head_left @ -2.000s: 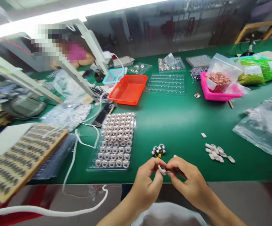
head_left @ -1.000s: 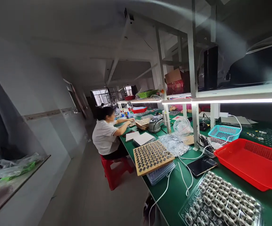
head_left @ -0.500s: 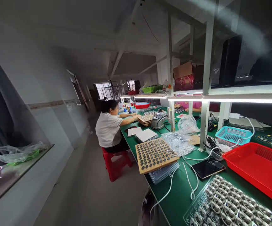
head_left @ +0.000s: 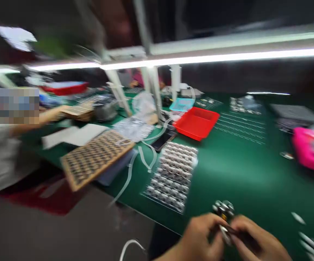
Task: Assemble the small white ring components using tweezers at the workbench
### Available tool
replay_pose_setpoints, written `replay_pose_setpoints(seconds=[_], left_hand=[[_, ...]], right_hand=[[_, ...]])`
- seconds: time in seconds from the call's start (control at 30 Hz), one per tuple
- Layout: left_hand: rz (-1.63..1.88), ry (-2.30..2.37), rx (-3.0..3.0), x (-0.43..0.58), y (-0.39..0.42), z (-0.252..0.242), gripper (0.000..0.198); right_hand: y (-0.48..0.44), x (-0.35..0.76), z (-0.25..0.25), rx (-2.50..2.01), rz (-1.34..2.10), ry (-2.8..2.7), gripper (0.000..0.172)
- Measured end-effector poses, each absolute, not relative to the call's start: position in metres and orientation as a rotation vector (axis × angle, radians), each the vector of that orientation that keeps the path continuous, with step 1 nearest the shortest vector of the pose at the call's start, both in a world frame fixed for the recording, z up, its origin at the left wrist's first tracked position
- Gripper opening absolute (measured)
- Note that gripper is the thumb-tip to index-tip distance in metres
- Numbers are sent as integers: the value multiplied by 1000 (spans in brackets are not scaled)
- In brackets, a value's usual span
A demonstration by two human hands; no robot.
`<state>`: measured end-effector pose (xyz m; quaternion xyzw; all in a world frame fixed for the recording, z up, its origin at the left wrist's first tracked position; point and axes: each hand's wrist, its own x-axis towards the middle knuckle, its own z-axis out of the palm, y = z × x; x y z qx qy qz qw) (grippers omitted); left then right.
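Note:
My left hand [head_left: 201, 233] and my right hand [head_left: 261, 239] meet low in the view, over the front of the green table, fingers closed. Between them they hold a small shiny metal part [head_left: 224, 208] with rounded ends, blurred by motion; its exact kind cannot be made out. A thin dark strip runs across between my fingertips. Left of and beyond my hands lies a clear plastic tray [head_left: 162, 200] filled with rows of silvery metal parts.
A red tray [head_left: 197, 123], a turquoise basket [head_left: 182, 104] and a dark phone [head_left: 163, 140] lie farther back. A board of round pieces [head_left: 99, 156] overhangs the left edge. A pink container [head_left: 309, 156] stands right. A co-worker's arm [head_left: 41, 121] reaches in at left.
The view has swung right and down onto the table. Both my hands, holding the small metal part, have come into sight. The filled plastic tray now appears near the middle.

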<state>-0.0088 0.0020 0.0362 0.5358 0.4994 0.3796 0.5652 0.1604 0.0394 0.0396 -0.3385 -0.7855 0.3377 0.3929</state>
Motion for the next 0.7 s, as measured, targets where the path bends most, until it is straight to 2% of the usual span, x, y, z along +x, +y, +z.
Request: replay_pose_setpoints(seconds=[0.13,0.27,0.37,0.43,0.57,0.7], left_hand=[[955,1132,1299,-1,1,23,16],[932,1018,954,8,2,23,25],[898,955,765,15,4,27,35],[876,946,738,19,6,30,38],[843,995,750,23,8,34,42],[846,1059,708,25,10,39,43]], right_hand=[[19,181,37,-1255,1289,-1671,20],[10,180,29,-1192,1503,-1331,22],[3,183,26,-1133,1426,-1344,12],[-1,187,26,-1092,1246,-1490,0],[-1,195,30,-1012,991,-1722,17],[2,198,32,-1048,1130,-1670,13]])
